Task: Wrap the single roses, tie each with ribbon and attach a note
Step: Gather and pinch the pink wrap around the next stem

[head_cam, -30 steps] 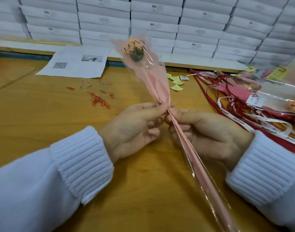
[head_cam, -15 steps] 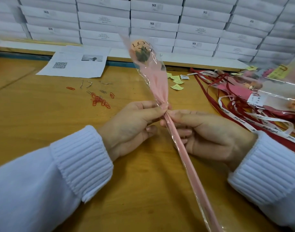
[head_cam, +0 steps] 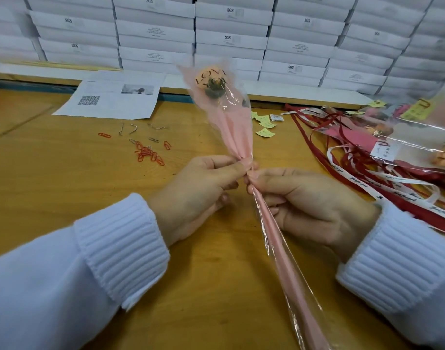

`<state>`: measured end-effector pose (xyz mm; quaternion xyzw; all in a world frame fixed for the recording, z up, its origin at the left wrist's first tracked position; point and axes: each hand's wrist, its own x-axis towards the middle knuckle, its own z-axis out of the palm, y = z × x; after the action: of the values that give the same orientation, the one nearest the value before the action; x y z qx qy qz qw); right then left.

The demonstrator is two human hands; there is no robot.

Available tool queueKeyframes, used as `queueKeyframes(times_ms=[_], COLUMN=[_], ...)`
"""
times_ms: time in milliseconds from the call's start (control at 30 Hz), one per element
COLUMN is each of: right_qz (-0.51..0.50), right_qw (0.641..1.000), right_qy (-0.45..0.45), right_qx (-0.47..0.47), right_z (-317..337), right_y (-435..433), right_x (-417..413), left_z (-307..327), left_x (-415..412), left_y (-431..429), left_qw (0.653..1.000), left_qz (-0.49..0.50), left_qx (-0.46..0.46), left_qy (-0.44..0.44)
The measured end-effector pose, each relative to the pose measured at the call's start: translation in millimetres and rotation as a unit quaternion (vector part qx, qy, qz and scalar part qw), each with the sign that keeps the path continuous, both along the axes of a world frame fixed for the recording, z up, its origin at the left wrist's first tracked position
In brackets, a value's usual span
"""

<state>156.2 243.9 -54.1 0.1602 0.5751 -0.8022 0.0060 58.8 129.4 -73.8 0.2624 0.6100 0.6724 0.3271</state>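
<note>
Both of your hands meet at the neck of the wrapped rose (head_cam: 235, 130), right where the pink paper and clear film gather in. Your left hand (head_cam: 198, 195) has its fingers (head_cam: 231, 170) closed in a pinch on the gathered wrap, thumb and forefinger pressed together on it. Your right hand (head_cam: 309, 205) sits just beside and a touch lower, fingers curled shut around the stem part of the wrap, thumb tip touching the left thumb.

The rose is held up off the bench (head_cam: 64, 193), tilted: its head leans away from you and slightly left, with lettering showing through the film at the top, and the long pink sleeve runs down towards you and to the right, past your right wrist and out of the bottom edge.

To your right on the bench lies a tangle of ribbons (head_cam: 383, 178), red and white with printed script, and on it, wrapped roses in film (head_cam: 418, 147) with small notes clipped on. Beyond the rose, a few yellow-green notes (head_cam: 265, 132) lie loose. To the left, a scatter of orange paper clips (head_cam: 148, 154), and further back a printed sheet (head_cam: 112, 97) with a QR code. White boxes (head_cam: 231, 39) are stacked along the back.
</note>
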Motion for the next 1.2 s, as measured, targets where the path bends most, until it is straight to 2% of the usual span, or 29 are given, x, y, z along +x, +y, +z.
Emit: queueKeyframes(times_ms=[100, 233, 333, 533, 733, 800, 867, 1000, 1100, 1200], right_qz=[-0.013, -0.008, -0.018, -0.045, -0.022, -0.027, -0.045, -0.036, 0.000, 0.001], right_qw=[1.000, 0.998, 0.992, 0.943, 0.903, 0.916, 0.944, 0.985, 0.995, 0.996], right_qy=[0.005, 0.000, -0.016, -0.009, 0.002, 0.004, 0.002, -0.026, -0.049, -0.052], right_qx=[0.027, 0.064, 0.127, 0.329, 0.430, 0.400, 0.327, 0.165, 0.087, 0.073], right_z=[0, 1, 1, 6, 10, 9, 9, 8, 10, 9], right_y=[-1, -3, -5, -13, -14, -14, -15, -14, -13, -14], right_x=[0, 1, 2, 7, 6, 6, 6, 4, 4, 3], left_z=[0, 1, -1, -5, -7, -6, -3, 3, 5, 5], left_x=[0, -1, -1, -3, -2, -2, -1, 2, 4, 3], left_y=[0, 0, 1, 2, 4, 4, 3, 5, 6, 6], left_qw=[0.996, 0.998, 0.998, 0.996, 0.996, 0.996, 0.997, 0.997, 0.996, 0.997], left_qz=[0.040, 0.027, 0.038, 0.058, 0.058, 0.056, 0.051, 0.040, 0.049, 0.047], left_qx=[-0.019, -0.007, -0.008, -0.011, -0.011, -0.019, -0.021, -0.005, -0.002, -0.009], left_qy=[0.082, 0.056, 0.047, 0.067, 0.071, 0.069, 0.050, -0.067, -0.081, -0.065])
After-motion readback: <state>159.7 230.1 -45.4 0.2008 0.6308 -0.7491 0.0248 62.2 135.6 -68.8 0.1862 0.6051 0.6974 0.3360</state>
